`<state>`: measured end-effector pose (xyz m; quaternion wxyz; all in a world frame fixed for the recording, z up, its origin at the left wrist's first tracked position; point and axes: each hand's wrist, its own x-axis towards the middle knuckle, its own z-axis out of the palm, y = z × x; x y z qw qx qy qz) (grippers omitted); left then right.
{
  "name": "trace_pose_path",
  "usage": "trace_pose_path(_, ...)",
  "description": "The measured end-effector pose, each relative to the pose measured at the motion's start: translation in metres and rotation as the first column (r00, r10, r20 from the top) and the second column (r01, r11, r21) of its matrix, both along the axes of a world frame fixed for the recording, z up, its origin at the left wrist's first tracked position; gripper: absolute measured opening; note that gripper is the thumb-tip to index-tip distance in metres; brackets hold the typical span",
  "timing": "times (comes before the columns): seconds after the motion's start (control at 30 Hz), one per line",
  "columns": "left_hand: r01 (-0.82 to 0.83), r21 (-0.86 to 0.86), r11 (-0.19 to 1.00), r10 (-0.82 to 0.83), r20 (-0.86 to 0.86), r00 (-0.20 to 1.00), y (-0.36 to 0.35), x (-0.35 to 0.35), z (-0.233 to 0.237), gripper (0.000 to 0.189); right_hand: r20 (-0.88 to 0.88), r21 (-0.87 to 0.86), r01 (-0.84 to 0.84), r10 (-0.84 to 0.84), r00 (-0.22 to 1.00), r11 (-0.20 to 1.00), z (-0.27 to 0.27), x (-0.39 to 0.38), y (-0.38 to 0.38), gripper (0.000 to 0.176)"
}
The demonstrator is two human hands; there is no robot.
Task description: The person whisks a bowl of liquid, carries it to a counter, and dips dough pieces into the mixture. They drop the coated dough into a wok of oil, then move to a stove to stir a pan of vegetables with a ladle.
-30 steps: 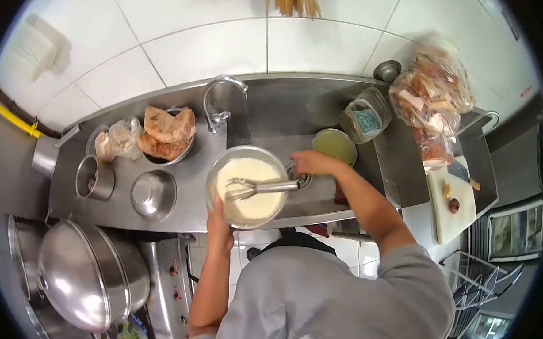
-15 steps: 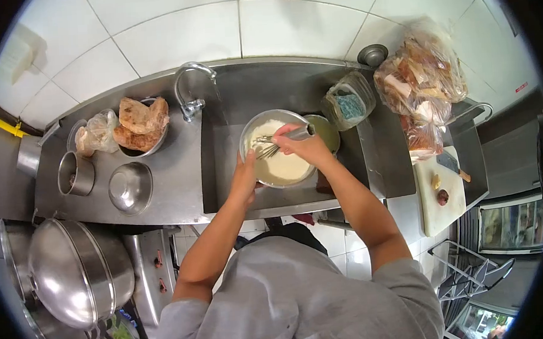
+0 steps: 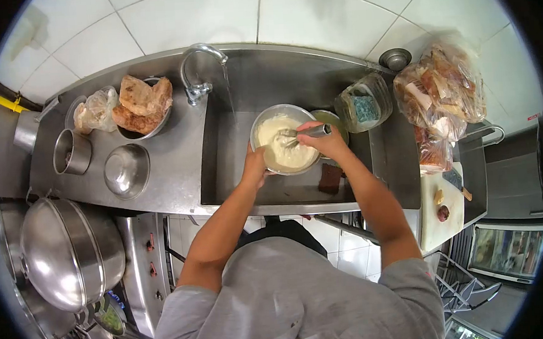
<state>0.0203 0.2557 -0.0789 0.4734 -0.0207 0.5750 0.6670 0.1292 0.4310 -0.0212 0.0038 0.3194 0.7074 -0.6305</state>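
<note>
Since a second earlier, the steel bowl (image 3: pixel 268 123) had gone from the near rim of the sink (image 3: pixel 222 166) to a spot over the middle of the basin, and the whisk (image 3: pixel 294 136) had swung from lying flat across the bowl to standing with its wires down in the pale batter (image 3: pixel 282 147). The left hand (image 3: pixel 254 167) clasped the bowl's near edge, thumb on the rim, its grip closed on the metal. The right hand (image 3: pixel 324 143) had its grip wrapped tight round the whisk's steel handle, at the bowl's right side.

At the sink's back left corner stood the tap (image 3: pixel 200 69), with a thin stream falling into the basin. A dark brown block (image 3: pixel 330 178) lay on the sink floor, near its front right corner. A greenish bowl (image 3: pixel 333 118) sat behind the right hand, and a glass jar (image 3: pixel 363 106) stood on the sink's right edge. Left of the sink, the tabletop (image 3: pixel 173 162) carried a dish of fried pieces (image 3: pixel 142 105), an upturned bowl (image 3: pixel 126 171) and a small pot (image 3: pixel 71 158). Right of the sink were a plastic bag of food (image 3: pixel 442 93) and a white cutting board (image 3: pixel 440 222).
</note>
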Motion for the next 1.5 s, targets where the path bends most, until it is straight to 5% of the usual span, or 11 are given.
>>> trace_pose_path(0.1,0.015,0.036,0.999,-0.013,-0.036,0.999,0.002,-0.006,-0.016,0.057,-0.184,0.456,-0.025,0.121,0.975,0.89,-0.021,0.003,-0.018,0.025)
trace_pose_path(0.23,-0.045,0.02,0.999,0.045,-0.017,0.999,0.001,-0.011,-0.034,0.058,-0.057,0.116,-0.08,0.087,0.995,0.99,-0.033,0.008,-0.001,0.023)
trace_pose_path(0.4,-0.042,0.006,0.999,0.043,-0.032,0.999,0.002,-0.014,-0.057,0.058,-0.14,0.36,-0.129,0.19,0.972,0.924,-0.048,0.01,-0.015,0.02)
trace_pose_path(0.5,-0.059,-0.034,0.998,0.058,-0.04,0.998,0.002,-0.01,-0.05,0.058,-0.064,0.096,0.116,-0.11,0.992,0.989,-0.043,0.003,-0.002,0.02)
trace_pose_path(0.53,-0.064,-0.029,0.998,0.063,-0.025,0.998,0.002,-0.009,-0.047,0.058,-0.128,0.342,0.093,-0.052,0.99,0.935,-0.042,0.002,-0.008,0.021)
trace_pose_path(0.63,-0.063,-0.022,0.998,0.063,-0.015,0.998,0.001,-0.013,-0.043,0.057,-0.143,0.436,-0.136,0.217,0.966,0.89,-0.051,0.008,-0.013,0.021)
trace_pose_path(0.67,-0.064,-0.025,0.998,0.063,-0.022,0.998,0.001,-0.012,-0.046,0.057,-0.062,0.243,-0.097,0.115,0.991,0.965,-0.052,0.005,-0.005,0.022)
trace_pose_path(1.07,-0.083,-0.024,0.996,0.084,0.032,0.996,0.001,-0.012,-0.037,0.046,-0.034,0.331,-0.038,0.052,0.998,0.943,-0.068,-0.021,-0.01,0.024)
trace_pose_path(1.17,-0.11,0.019,0.994,0.11,0.01,0.994,0.0,-0.018,-0.041,0.046,-0.142,0.321,-0.262,0.32,0.937,0.91,-0.041,-0.002,-0.012,0.025)
trace_pose_path(1.3,-0.086,0.018,0.996,0.087,-0.038,0.996,-0.002,-0.016,-0.036,0.046,0.032,0.206,-0.126,0.122,0.992,0.97,-0.029,0.011,0.022,0.025)
trace_pose_path(1.5,-0.039,-0.037,0.999,0.037,-0.03,0.999,-0.001,-0.014,-0.026,0.048,-0.236,0.413,-0.093,0.205,0.95,0.906,-0.043,-0.019,-0.004,0.025)
